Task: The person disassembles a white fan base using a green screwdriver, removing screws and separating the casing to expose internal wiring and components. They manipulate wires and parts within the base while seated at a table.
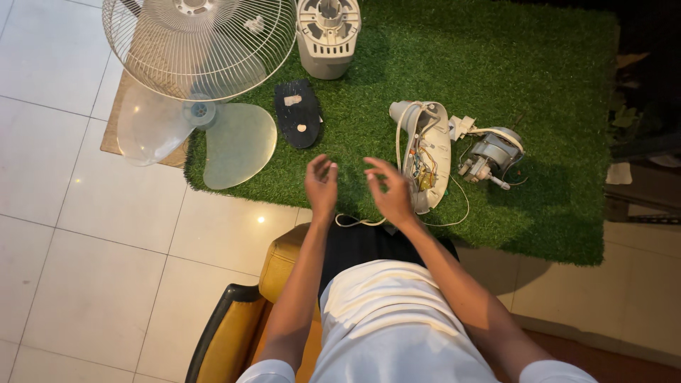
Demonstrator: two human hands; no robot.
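Grip: our left hand (321, 186) and right hand (389, 191) hover empty, fingers loosely spread, over the green turf mat (553, 85). Just right of the right hand lies an opened white fan housing (429, 152), holding wires and a small circuit board. Beside it, the fan motor (491, 154). Farther: black cover (298, 112), clear fan blade (227, 142), wire grille (198, 42), white base (328, 35).

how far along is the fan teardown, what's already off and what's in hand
Done: the wire guard, clear blade, dark cover and grey housing lie apart on the green mat; the motor sits out of the open shell, wires attached. In hand: nothing; left hand and right hand hover empty. Left: the shell's wiring.
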